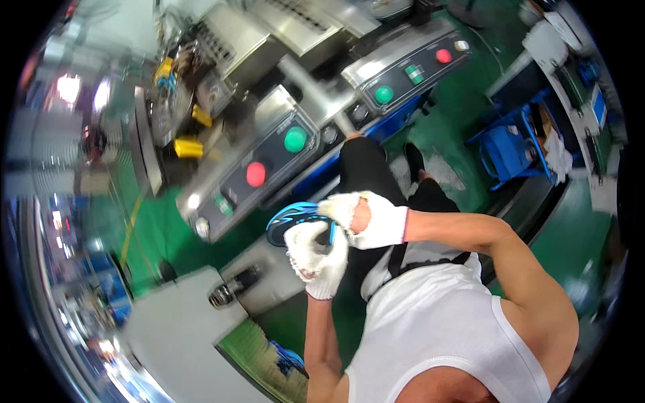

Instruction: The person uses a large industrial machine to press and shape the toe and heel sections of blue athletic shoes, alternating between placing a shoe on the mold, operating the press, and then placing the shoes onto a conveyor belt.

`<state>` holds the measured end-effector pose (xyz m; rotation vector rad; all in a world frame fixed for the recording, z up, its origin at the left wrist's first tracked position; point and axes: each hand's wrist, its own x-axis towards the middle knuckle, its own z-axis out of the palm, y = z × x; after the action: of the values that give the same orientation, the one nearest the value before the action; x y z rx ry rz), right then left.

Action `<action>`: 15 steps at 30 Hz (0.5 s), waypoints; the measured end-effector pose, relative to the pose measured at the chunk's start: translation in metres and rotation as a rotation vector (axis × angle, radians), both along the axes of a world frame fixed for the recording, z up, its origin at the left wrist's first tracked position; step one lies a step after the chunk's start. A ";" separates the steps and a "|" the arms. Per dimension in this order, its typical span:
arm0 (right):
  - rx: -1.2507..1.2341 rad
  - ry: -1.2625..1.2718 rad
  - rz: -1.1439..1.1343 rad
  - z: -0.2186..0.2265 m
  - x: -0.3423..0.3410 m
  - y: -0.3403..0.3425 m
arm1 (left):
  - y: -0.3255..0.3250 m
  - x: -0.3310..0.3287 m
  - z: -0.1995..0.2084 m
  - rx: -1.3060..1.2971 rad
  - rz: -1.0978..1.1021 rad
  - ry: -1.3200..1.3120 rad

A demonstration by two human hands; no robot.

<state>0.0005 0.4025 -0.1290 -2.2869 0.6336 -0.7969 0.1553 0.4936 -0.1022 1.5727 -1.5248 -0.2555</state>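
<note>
A black shoe with bright blue patterned edging (285,223) is held in front of my waist, one rounded end pointing left. My left hand (317,258), in a white knit glove with worn patches, curls its fingers round the near side. From the right, my right hand (369,218) grips the other end, in a similar glove with a hole on the back. Both gloves cover much of the shoe, so its rear part is hidden.
A machine with control panels stands ahead, bearing a green button (295,139) and a red button (255,174). At lower left is a pale cabinet (168,336) beside a green-lined tray (252,356) with blue items (289,358). A blue stool (507,154) stands right.
</note>
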 end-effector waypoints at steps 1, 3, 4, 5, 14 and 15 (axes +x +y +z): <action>0.046 -0.037 -0.060 0.002 -0.018 -0.008 | -0.019 -0.010 0.021 0.057 -0.109 0.024; 0.509 0.031 -0.162 0.025 -0.071 -0.022 | -0.059 -0.029 0.049 0.025 -0.338 -0.051; 0.670 0.041 -0.238 0.035 -0.099 -0.025 | -0.083 -0.036 0.058 -0.086 -0.453 -0.124; 0.666 0.085 -0.326 0.022 -0.131 -0.023 | -0.106 -0.050 0.072 -0.137 -0.490 -0.120; 1.283 -0.921 -0.848 -0.047 -0.247 0.040 | -0.367 -0.118 0.086 -0.092 -0.339 -0.321; 1.310 -0.961 -0.855 -0.037 -0.251 0.032 | -0.408 -0.117 0.078 -0.036 -0.292 -0.349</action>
<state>-0.2505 0.4350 -0.1665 -0.3032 1.1442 -1.1806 0.0379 0.0857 -0.0244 1.4137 -2.0225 -0.1178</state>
